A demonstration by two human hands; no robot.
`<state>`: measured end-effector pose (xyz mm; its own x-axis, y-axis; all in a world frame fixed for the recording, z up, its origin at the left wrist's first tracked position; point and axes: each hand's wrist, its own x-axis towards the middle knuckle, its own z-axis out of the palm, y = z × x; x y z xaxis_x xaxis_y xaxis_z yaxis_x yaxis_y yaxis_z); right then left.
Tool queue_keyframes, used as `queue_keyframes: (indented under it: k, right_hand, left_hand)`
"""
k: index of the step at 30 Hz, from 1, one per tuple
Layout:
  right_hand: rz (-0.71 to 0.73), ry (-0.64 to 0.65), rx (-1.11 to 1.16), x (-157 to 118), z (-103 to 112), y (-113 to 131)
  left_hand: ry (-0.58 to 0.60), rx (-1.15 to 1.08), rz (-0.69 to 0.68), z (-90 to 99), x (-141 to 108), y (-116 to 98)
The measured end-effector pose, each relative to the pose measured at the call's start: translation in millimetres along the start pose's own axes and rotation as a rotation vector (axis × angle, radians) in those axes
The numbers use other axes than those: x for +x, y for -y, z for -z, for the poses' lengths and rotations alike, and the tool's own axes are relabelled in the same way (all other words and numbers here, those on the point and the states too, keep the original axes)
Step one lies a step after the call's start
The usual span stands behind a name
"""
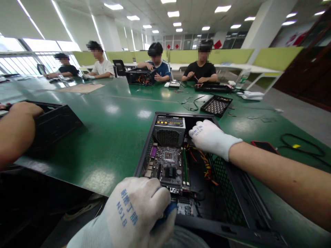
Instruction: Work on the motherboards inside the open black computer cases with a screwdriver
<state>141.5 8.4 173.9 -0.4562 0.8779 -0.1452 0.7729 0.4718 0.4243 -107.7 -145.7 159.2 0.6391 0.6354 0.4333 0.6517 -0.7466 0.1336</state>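
Note:
An open black computer case (232, 199) lies on its side in front of me. Inside it are a motherboard (169, 156), a grey power supply (169, 132) and loose multicoloured wires (207, 168). My left hand (139, 210), in a white glove, is closed at the near left corner of the case, its fingers around the rim. Dark blue shows between thumb and forefinger; I cannot tell whether it is glove coating or an object. My right hand (204, 136), gloved too, reaches in beside the power supply with curled fingers. Their tips, and anything in them, are hidden.
A black perforated panel (216, 105) lies beyond the case. A red-edged flat object (265, 147) and a black cable (302, 146) are at right. Another person's arm (18, 134) works on a black case (57, 124) at left. Several people sit across the green table (103, 113).

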Motion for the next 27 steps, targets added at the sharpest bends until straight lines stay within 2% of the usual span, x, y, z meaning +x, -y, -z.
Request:
queue_keyframes:
  k: [4, 8, 11, 14, 17, 22, 27]
  right_hand:
    - [-0.024, -0.133, 0.081, -10.5, -5.6, -10.1]
    - [-0.09, -0.368, 0.361, -35.3, -10.9, -15.5]
    - [-0.194, -0.492, 0.563, -55.0, -15.1, -14.7]
    - [-0.261, -0.558, 0.719, -67.0, -18.0, -13.2]
    - [-0.268, -0.562, 0.808, -70.2, -19.6, -13.4]
    - [-0.216, -0.564, 0.806, -68.6, -24.8, -16.2]
    - [-0.167, -0.601, 0.794, -70.0, -32.6, -17.2]
  left_hand:
    - [-0.002, -0.02, 0.039, -0.6, 1.3, 1.2]
    - [0.07, -0.098, 0.065, 5.2, 9.2, 0.8]
    - [0.156, -0.124, 0.072, 10.8, 25.0, -1.1]
    - [0.258, -0.09, 0.067, 7.0, 50.1, 2.7]
    - [0.391, 0.007, 0.054, -8.9, 81.4, 16.2]
    - [0.644, 0.161, 0.079, -46.4, 131.7, 46.8]
    - [0.962, 0.283, 0.083, -81.6, 163.1, 64.3]
